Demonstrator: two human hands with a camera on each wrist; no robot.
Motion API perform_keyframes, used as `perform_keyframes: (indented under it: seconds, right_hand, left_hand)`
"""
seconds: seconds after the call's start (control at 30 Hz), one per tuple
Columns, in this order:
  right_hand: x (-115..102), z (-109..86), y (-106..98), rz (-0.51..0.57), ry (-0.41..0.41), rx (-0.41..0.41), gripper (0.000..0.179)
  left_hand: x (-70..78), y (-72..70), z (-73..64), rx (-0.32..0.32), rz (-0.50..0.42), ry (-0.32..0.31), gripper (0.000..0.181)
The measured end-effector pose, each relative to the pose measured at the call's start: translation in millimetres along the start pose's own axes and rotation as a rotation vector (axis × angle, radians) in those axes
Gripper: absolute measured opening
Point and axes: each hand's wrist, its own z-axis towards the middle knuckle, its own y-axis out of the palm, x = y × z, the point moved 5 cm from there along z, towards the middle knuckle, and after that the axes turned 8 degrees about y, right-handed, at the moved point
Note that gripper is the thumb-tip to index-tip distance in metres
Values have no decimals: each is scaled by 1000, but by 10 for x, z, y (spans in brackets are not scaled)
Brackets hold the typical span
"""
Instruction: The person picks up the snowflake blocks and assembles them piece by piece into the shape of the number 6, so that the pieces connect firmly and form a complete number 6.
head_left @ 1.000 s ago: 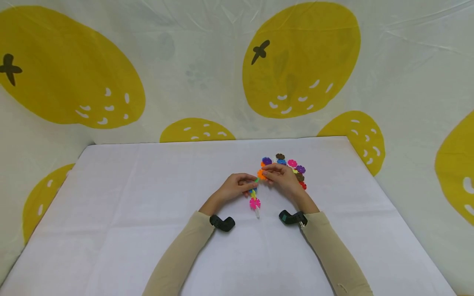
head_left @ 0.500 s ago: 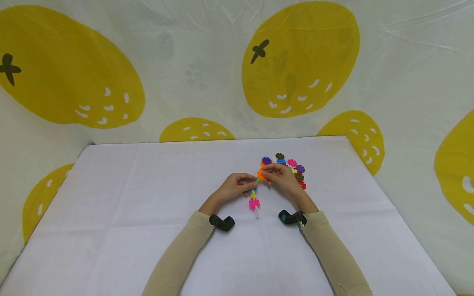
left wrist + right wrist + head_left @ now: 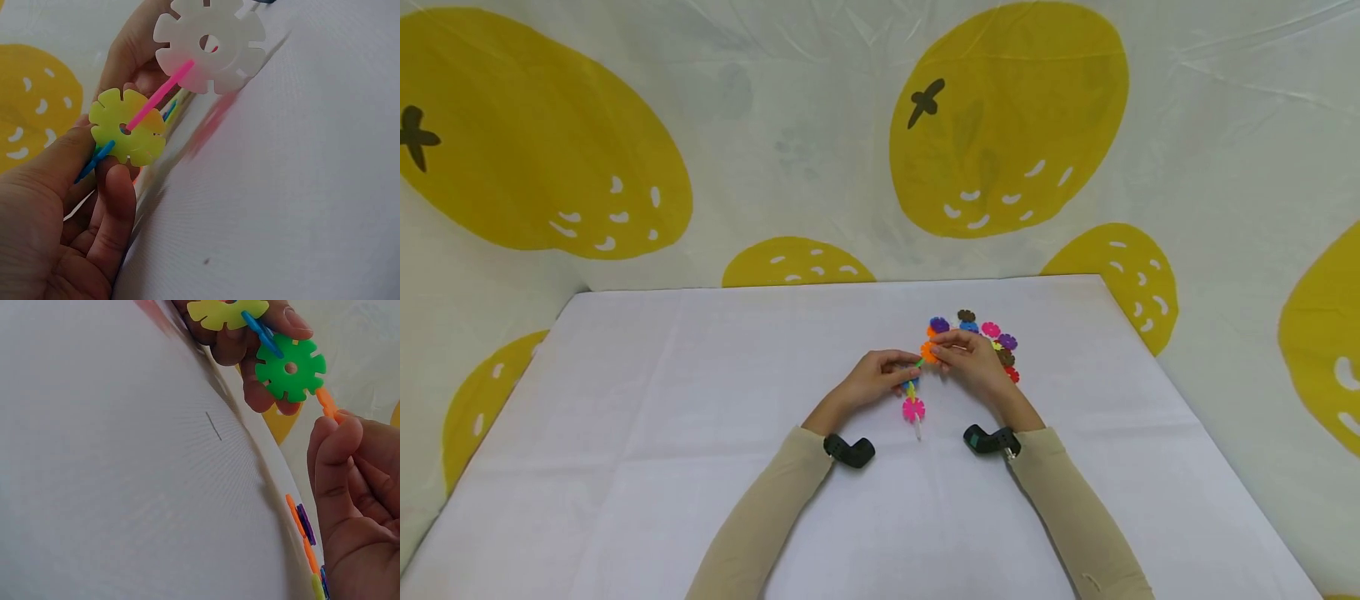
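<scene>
Gripping disc chain (image 3: 913,409) w/ L hand (image 3: 877,377) over table (image 3: 625,467), pinching orange disc (image 3: 928,352) w/ R hand (image 3: 972,360), touching green disc (image 3: 290,384) at edge. Barely shifted vs 1 s ago; prob. not fully joined.

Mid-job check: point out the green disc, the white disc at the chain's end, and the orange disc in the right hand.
Green disc (image 3: 291,382): right wrist view, face below centre hole.
White disc (image 3: 232,42): left wrist view, face beside centre hole.
Orange disc (image 3: 927,353): head view, exposed face.
</scene>
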Motion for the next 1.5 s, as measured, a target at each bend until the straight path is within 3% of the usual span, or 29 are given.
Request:
perform_keyframes:
  seconds: [0.67, 0.97, 1.3, 1.5]
  right_hand:
    - [14, 4, 52, 108, -23, -28, 21]
    - [18, -8, 54, 15, 24, -9, 24]
    - [29, 20, 79, 27, 42, -35, 23]
    - [4, 5, 64, 36, 36, -9, 25]
  left_hand:
    - [-15, 7, 9, 5, 53, -3, 33]
    - [0, 16, 4, -1, 110, 24, 32]
    - [-22, 0, 4, -7, 125, 29, 31]
    - [18, 0, 16, -36, 79, 34, 32]
